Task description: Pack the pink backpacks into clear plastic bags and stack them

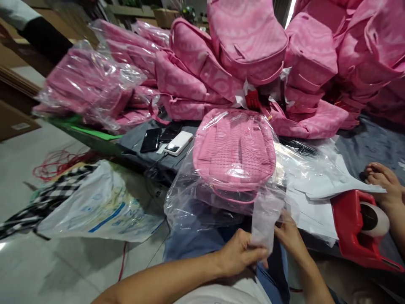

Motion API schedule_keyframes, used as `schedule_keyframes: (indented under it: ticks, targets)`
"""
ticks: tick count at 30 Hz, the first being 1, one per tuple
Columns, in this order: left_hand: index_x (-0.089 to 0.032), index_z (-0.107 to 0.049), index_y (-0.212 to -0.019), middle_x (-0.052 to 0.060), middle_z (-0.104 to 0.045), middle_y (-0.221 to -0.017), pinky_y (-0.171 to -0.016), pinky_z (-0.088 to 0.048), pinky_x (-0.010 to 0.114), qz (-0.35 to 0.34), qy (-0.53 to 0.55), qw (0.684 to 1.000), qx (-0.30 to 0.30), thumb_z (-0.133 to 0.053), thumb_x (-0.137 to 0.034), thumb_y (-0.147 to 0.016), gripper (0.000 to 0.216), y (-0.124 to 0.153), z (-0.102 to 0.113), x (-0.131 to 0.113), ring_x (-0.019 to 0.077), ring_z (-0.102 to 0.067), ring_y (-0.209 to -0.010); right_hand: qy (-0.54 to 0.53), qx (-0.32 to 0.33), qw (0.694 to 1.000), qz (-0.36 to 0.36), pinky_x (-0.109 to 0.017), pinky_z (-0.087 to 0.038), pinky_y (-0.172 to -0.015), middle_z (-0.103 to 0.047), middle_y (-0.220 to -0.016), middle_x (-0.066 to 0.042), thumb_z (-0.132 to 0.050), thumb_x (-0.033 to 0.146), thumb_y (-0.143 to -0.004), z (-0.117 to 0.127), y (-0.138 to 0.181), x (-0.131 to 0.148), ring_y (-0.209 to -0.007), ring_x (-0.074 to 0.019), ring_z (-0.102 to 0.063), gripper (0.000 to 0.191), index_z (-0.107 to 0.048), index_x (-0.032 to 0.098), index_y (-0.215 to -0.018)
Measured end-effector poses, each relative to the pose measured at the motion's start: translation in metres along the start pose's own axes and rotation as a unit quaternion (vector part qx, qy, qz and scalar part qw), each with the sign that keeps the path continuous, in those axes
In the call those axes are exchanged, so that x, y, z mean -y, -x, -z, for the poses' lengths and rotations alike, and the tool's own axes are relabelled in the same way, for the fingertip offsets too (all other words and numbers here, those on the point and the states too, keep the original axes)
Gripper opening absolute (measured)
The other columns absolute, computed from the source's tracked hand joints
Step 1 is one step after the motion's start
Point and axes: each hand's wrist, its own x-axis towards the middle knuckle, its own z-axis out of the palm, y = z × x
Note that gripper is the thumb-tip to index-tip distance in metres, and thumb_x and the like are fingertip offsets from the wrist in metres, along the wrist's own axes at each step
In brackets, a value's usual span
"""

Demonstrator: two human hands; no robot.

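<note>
A pink quilted backpack (236,147) lies in front of me inside a clear plastic bag (182,207), whose loose end hangs over the table edge toward my lap. My left hand (240,255) is closed on the lower end of a frosted white plastic strip (265,217). That strip stands upright against the bag's near right side. Close by on the right, my right hand (289,234) has its fingers pinched at the clear bag's edge, beside the strip; its fingertips are partly covered by plastic.
Pink backpacks (196,80) are piled along the back, with bagged ones (85,84) at left. A red tape dispenser (351,228) and white sheets (313,211) lie right, near another person's hand (384,181). Left are a white power bank (179,142), a black phone (150,140) and a white sack (104,207).
</note>
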Motion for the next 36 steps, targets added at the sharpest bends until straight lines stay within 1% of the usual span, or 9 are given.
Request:
schedule_keyframes:
  ticks: [4, 11, 14, 19, 23, 26, 28, 33, 36]
  targets:
    - [-0.016, -0.076, -0.068, 0.002, -0.063, -0.060, -0.058, -0.041, 0.022, 0.000, -0.027, 0.996, 0.088, -0.062, -0.066, -0.088, 0.056, 0.018, 0.008, -0.015, 0.0100, -0.048, -0.055, -0.140, 0.052, 0.988, -0.026, -0.042, -0.056, -0.089, -0.074, -0.102, -0.010, -0.072, 0.058, -0.079, 0.007, -0.003, 0.015, -0.098, -0.0296, -0.067, 0.044, -0.074, 0.021, -0.103]
    - [-0.014, -0.072, -0.071, 0.005, -0.069, -0.067, -0.053, -0.045, 0.022, 0.106, 0.162, 0.972, 0.132, -0.076, -0.077, -0.062, 0.064, -0.002, -0.032, 0.012, 0.0112, -0.055, -0.050, -0.385, -0.021, 0.888, -0.252, -0.026, -0.050, -0.050, -0.070, -0.066, 0.001, -0.096, 0.045, -0.056, -0.005, 0.018, 0.030, -0.055, -0.0177, -0.061, 0.059, -0.074, 0.022, -0.106]
    - [-0.017, -0.069, -0.063, 0.002, -0.064, -0.058, -0.056, -0.046, 0.023, 0.112, 0.019, 0.981, 0.158, -0.062, -0.074, -0.079, 0.060, -0.001, -0.037, 0.025, 0.0131, -0.057, -0.050, -0.452, -0.024, 0.842, -0.294, -0.033, -0.057, -0.060, -0.072, -0.067, -0.002, -0.093, 0.050, -0.058, -0.006, 0.025, 0.023, -0.064, -0.0237, -0.068, 0.048, -0.077, 0.020, -0.091]
    - [-0.021, -0.078, -0.103, 0.003, -0.078, -0.089, -0.070, -0.051, 0.023, 0.037, -0.206, 0.947, 0.243, -0.058, -0.043, -0.089, 0.033, 0.022, 0.015, 0.013, 0.0188, -0.069, -0.079, -0.498, 0.020, 0.813, -0.299, -0.042, -0.061, -0.077, -0.078, -0.082, -0.009, -0.074, 0.080, -0.069, -0.001, 0.034, 0.020, -0.087, -0.0324, -0.075, 0.065, -0.077, 0.021, -0.096]
    - [-0.014, -0.075, -0.081, 0.012, -0.076, -0.082, -0.074, -0.052, 0.030, 0.071, -0.516, 0.849, 0.091, -0.049, -0.022, -0.092, 0.029, 0.027, 0.060, 0.010, 0.0228, -0.069, -0.075, -0.485, 0.041, 0.838, -0.248, -0.039, -0.060, -0.081, -0.079, -0.098, -0.008, -0.089, 0.063, -0.066, -0.011, 0.032, 0.026, -0.090, -0.0294, -0.075, 0.070, -0.070, 0.021, -0.118]
    - [-0.013, -0.072, -0.077, 0.017, -0.075, -0.081, -0.078, -0.053, 0.036, 0.107, -0.597, 0.794, 0.041, -0.050, -0.013, -0.087, 0.025, 0.025, 0.076, 0.019, 0.0288, -0.072, -0.081, -0.449, 0.013, 0.857, -0.255, -0.033, -0.059, -0.075, -0.079, -0.089, -0.006, -0.095, 0.047, -0.065, -0.015, 0.030, 0.021, -0.080, -0.0245, -0.075, 0.061, -0.068, 0.020, -0.112]
    - [-0.014, -0.071, -0.080, 0.016, -0.076, -0.084, -0.078, -0.053, 0.033, 0.090, -0.572, 0.815, 0.023, -0.046, -0.015, -0.091, 0.027, 0.023, 0.077, 0.020, 0.0272, -0.073, -0.083, -0.440, -0.007, 0.862, -0.253, -0.032, -0.058, -0.073, -0.078, -0.084, -0.005, -0.096, 0.047, -0.062, -0.012, 0.030, 0.012, -0.078, -0.0240, -0.075, 0.058, -0.068, 0.020, -0.106]
    - [-0.019, -0.063, -0.078, 0.004, -0.070, -0.071, -0.055, -0.047, 0.022, 0.041, -0.277, 0.954, -0.106, -0.037, -0.036, -0.099, 0.038, 0.023, 0.060, 0.009, 0.0159, -0.069, -0.057, -0.406, -0.026, 0.877, -0.256, -0.038, -0.059, -0.077, -0.079, -0.091, -0.007, -0.093, 0.058, -0.060, 0.006, 0.031, -0.003, -0.085, -0.0282, -0.075, 0.068, -0.068, 0.022, -0.112]
    - [-0.022, -0.046, -0.058, -0.003, -0.053, -0.050, -0.044, -0.036, 0.021, -0.078, -0.302, 0.923, -0.225, -0.043, -0.030, -0.093, 0.035, 0.034, 0.053, 0.008, 0.0110, -0.052, -0.040, -0.370, -0.005, 0.896, -0.244, -0.040, -0.059, -0.081, -0.079, -0.097, -0.008, -0.089, 0.065, -0.062, 0.011, 0.030, 0.000, -0.092, -0.0302, -0.074, 0.069, -0.070, 0.023, -0.114]
